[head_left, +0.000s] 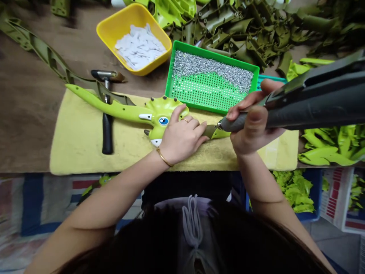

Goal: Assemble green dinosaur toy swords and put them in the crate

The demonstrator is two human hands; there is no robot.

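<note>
Up top you've got a yellow plastic tray [122, 19] heaped with white paper slips [139, 46], and right beside it a green perforated tray [169, 64] with small silver pins [211, 70] banked along its far half, bare holes showing nearer you. A teal rim [270, 78] peeks out behind that one. To the right, a blue bin [313, 190] sits below the table, full of lime-green pieces [296, 188].

Now your left hand [182, 139] is spread and pressed flat on the lime-green toy dinosaur head [156, 129], which lies on a yellow towel [80, 144]. Your right hand [253, 121] is wrapped around the grey grip of a dark power tool [313, 99], its metal tip [219, 124] right at the head's lime-and-olive edge piece [216, 133].

A black-handled hammer [107, 133] lies on the towel, left of the toy, and olive-green parts [242, 34] pile up behind the trays!
</note>
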